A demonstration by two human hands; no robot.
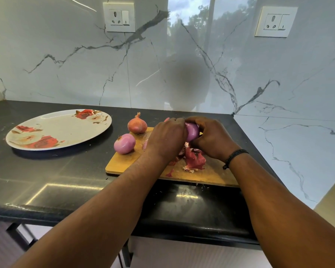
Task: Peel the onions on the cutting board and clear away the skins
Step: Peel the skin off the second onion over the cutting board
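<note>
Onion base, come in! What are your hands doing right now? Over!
Left hand and right hand both gripping the half-peeled onion over the cutting board. One peeled onion, one unpeeled onion waiting. Skins piled on board, not cleared.

The left hand (165,139) hides most of a pink onion piece (145,145).

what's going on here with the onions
A person is peeling red onions over a wooden cutting board. Both the left hand and right hand grip one mostly peeled onion. A peeled onion sits at the board's left edge, an unpeeled onion behind it. Loose skins lie piled on the board. A floral plate sits to the left.
</note>
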